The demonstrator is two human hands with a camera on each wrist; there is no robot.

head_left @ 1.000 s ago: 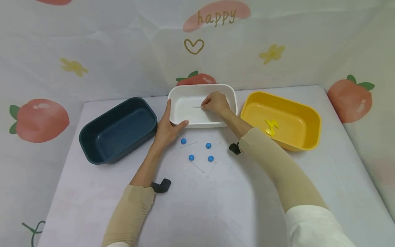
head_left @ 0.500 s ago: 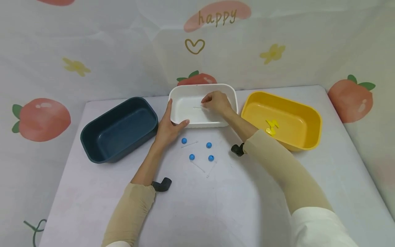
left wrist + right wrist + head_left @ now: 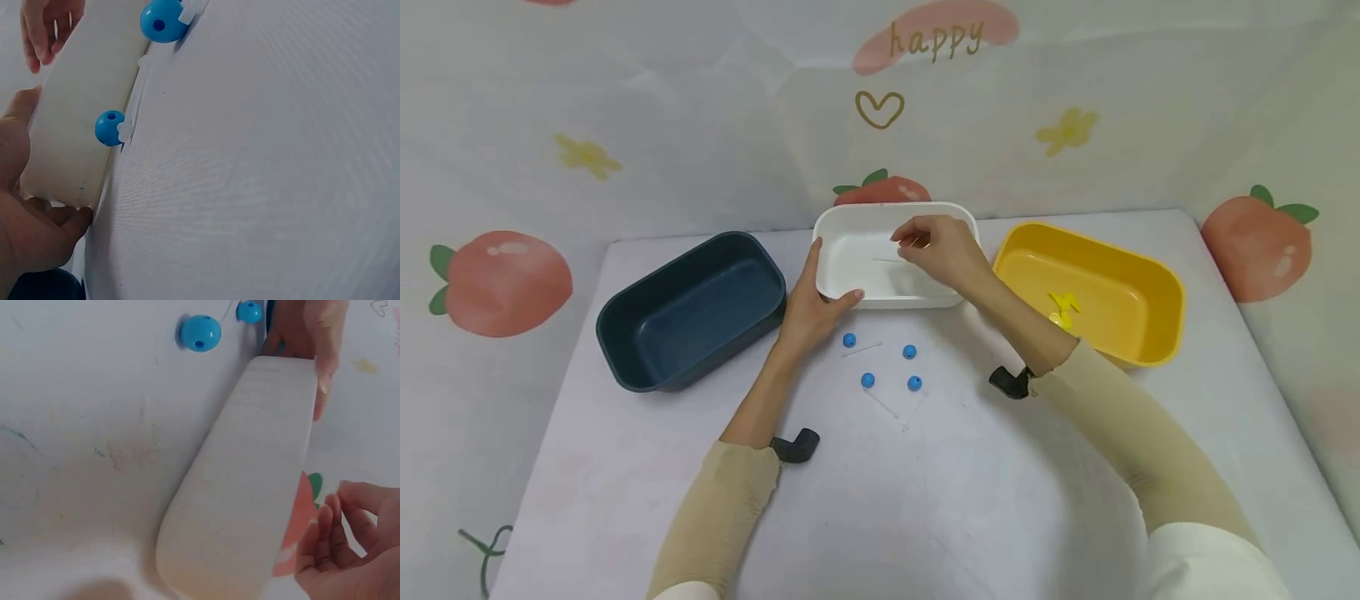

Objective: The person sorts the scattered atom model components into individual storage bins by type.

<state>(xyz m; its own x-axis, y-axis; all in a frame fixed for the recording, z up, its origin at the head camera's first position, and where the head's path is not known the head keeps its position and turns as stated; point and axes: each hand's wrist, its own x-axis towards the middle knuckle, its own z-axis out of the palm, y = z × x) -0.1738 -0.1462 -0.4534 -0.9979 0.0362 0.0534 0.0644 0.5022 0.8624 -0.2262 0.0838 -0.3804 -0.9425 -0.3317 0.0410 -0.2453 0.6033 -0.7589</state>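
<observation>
My left hand (image 3: 811,310) grips the left end of a white plastic basin (image 3: 917,302), thumb at the near rim and fingers along the side. Above the basin's inside hovers my right hand (image 3: 943,247), fingers loosely bent, nothing visible held between them in the right wrist view. A thin white stick (image 3: 886,260) lies on the basin floor below the right fingertips. Several blue beads with holes, one blue bead (image 3: 910,352) among them, rest on the table in front. Between them lie thin white sticks with knobbed ends, such as the upper stick (image 3: 861,350).
A dark blue basin (image 3: 651,379) stands at the left, angled beside the left hand. To the right is a yellow basin (image 3: 1138,321) with small yellow pieces (image 3: 1065,302) inside. A printed cloth backdrop (image 3: 737,125) hangs right behind the white table (image 3: 880,517).
My right hand has lifted and drawn back slightly to the right, away from the stick on the white basin's floor. The left hand stays on the basin.
</observation>
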